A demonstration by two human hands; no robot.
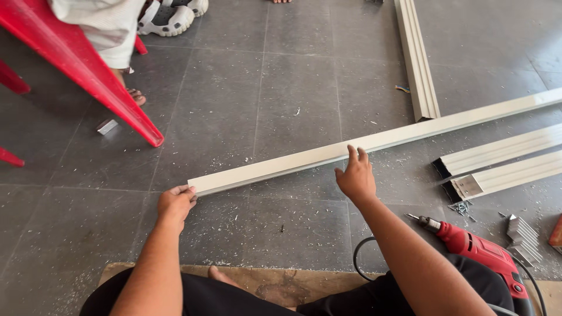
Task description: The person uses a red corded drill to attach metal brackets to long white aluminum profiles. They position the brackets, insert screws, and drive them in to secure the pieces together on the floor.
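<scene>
Two bare hands steady a long white metal bar (374, 140) on the grey tiled floor (263, 88), left hand (174, 203) grasping its near end, right hand (355, 175) loosely open against its edge; even pressure should keep it straight.

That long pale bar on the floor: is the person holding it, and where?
Yes. The left hand grips the aluminium profile at its near end; the right hand rests fingers on its middle.
</scene>
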